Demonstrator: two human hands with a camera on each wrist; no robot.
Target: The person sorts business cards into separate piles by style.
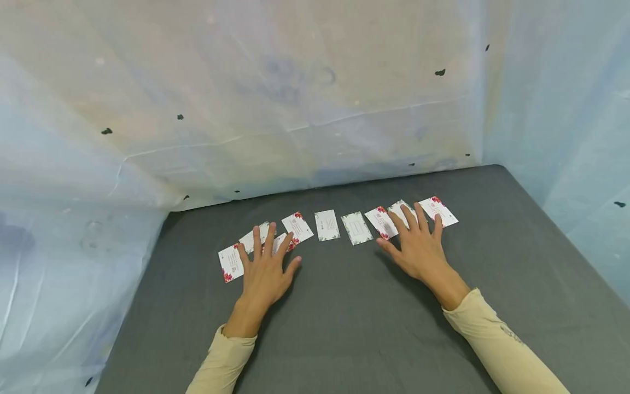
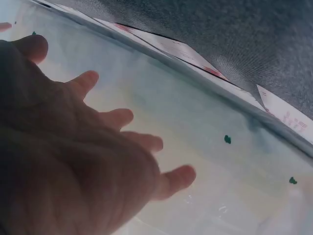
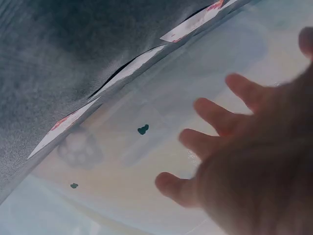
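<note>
A row of small white cards with floral corners lies across the dark grey table (image 1: 354, 317). My left hand (image 1: 266, 262) lies flat with spread fingers over the overlapping cards (image 1: 231, 262) at the row's left end. My right hand (image 1: 418, 241) rests flat, fingers straight, touching the cards (image 1: 381, 221) near the right end, with one card (image 1: 438, 210) just beyond its fingertips. Two single cards (image 1: 327, 225) (image 1: 356, 227) lie between the hands. The wrist views show each hand (image 2: 73, 161) (image 3: 254, 161) with fingers splayed and card edges (image 2: 288, 117) (image 3: 190, 27) beyond.
Pale plastic sheeting (image 1: 295, 109) with small dark marks walls the table at the back, left and right. The grey surface extends toward me between my cream sleeves (image 1: 221, 366) (image 1: 502, 350).
</note>
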